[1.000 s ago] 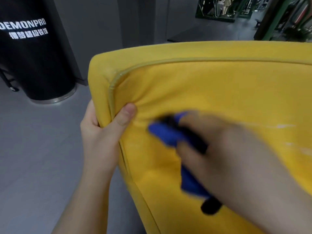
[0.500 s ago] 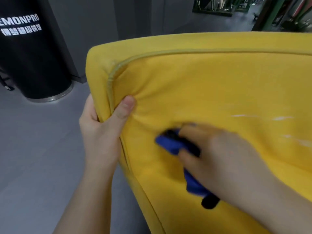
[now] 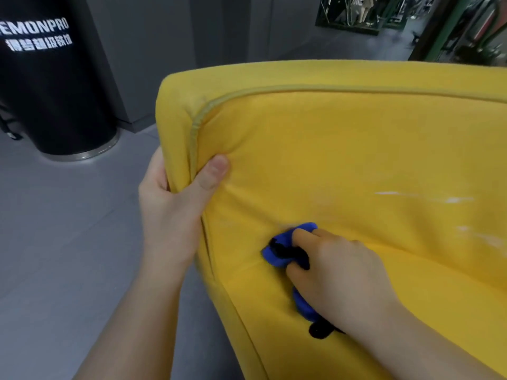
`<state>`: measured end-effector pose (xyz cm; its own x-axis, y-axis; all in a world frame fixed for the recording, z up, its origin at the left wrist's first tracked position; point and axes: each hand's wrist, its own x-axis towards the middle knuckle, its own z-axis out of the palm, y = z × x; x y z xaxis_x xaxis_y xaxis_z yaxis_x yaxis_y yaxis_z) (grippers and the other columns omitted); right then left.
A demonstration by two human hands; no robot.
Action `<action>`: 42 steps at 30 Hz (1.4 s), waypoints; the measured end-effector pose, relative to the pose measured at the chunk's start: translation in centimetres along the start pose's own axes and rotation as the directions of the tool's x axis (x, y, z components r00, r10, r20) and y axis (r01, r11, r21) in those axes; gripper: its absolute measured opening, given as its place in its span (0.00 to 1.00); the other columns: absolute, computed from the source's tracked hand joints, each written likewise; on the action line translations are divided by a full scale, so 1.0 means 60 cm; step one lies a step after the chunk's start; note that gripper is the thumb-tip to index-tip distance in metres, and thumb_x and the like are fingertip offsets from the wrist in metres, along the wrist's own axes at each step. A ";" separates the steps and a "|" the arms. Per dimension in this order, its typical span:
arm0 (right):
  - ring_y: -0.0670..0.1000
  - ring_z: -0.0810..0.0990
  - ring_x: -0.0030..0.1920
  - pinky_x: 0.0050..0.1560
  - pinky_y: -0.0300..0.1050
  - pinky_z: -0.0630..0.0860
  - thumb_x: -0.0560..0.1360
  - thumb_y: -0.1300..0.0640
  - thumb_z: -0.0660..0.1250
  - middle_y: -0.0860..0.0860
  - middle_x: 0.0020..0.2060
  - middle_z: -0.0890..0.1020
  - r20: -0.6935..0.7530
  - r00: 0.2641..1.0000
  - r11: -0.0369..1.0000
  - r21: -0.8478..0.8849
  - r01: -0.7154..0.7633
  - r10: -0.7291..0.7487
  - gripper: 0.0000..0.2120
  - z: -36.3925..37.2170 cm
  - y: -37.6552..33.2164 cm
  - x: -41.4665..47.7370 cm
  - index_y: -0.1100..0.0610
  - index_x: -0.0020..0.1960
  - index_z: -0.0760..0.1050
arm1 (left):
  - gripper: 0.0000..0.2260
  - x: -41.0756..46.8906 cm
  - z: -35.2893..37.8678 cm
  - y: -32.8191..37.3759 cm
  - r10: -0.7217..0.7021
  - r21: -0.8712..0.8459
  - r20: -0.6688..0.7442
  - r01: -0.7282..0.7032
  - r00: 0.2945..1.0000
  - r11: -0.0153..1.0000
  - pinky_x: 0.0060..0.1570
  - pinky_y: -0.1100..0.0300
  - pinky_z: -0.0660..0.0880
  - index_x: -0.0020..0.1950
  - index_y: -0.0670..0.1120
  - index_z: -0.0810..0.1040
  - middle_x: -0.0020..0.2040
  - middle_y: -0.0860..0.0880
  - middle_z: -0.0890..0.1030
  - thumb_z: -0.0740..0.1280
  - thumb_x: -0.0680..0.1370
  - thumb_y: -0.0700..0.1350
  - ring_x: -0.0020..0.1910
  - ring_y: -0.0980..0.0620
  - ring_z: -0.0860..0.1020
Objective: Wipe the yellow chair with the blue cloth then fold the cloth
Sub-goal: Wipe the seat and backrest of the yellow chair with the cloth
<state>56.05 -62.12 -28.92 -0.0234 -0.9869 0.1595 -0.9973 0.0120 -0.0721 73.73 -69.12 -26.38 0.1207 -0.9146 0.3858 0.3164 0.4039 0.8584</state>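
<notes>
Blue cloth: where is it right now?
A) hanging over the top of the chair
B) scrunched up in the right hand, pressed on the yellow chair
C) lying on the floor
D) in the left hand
B: the right hand grips the bunched blue cloth against the yellow chair, while the left hand holds only the chair's edge.

The blue cloth (image 3: 277, 256) is bunched under my right fingers (image 3: 310, 237), pressed against the yellow chair (image 3: 343, 149). The chair's piped edge is pinched in my left hand (image 3: 170, 215).
</notes>
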 end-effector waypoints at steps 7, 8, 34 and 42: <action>0.66 0.79 0.39 0.38 0.54 0.76 0.72 0.48 0.64 0.62 0.44 0.79 -0.316 0.754 0.814 0.130 -0.566 0.575 0.11 -0.012 0.140 -0.020 0.53 0.50 0.71 | 0.19 -0.002 0.010 0.001 0.013 -0.022 -0.013 -0.013 1.000 1.000 0.46 0.63 0.78 0.53 0.51 0.78 0.47 0.58 0.84 0.74 0.65 0.54 0.51 0.56 0.83; 0.66 0.79 0.39 0.37 0.53 0.75 0.72 0.49 0.64 0.62 0.43 0.80 -0.339 0.758 0.829 0.176 -0.531 0.557 0.11 -0.002 0.129 -0.014 0.55 0.50 0.72 | 0.18 -0.003 0.011 0.000 0.021 -0.029 -0.023 -0.022 1.000 0.999 0.46 0.63 0.78 0.52 0.51 0.78 0.47 0.58 0.84 0.74 0.65 0.54 0.50 0.57 0.82; 0.62 0.79 0.35 0.30 0.49 0.66 0.74 0.48 0.59 0.57 0.33 0.79 -0.337 0.851 0.893 0.351 -0.282 0.402 0.08 0.019 0.001 0.003 0.53 0.43 0.68 | 0.09 -0.004 0.021 -0.020 0.126 -0.061 -0.039 -0.128 0.991 0.990 0.51 0.59 0.77 0.52 0.52 0.80 0.48 0.58 0.84 0.72 0.73 0.49 0.52 0.55 0.81; 0.53 0.68 0.23 0.20 0.45 0.62 0.72 0.48 0.58 0.49 0.29 0.71 -0.282 0.959 0.908 0.410 0.085 0.038 0.07 0.036 -0.140 -0.014 0.51 0.40 0.64 | 0.20 0.006 0.010 -0.034 0.125 -0.038 -0.049 -0.127 0.991 0.991 0.58 0.46 0.77 0.57 0.45 0.78 0.53 0.52 0.83 0.75 0.72 0.56 0.58 0.45 0.80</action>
<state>64.60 -61.73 -30.57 -0.0799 -0.9002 0.4280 -0.8793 -0.1386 -0.4556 72.56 -70.24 -27.81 0.2054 -0.8569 0.4727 0.3339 0.5154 0.7892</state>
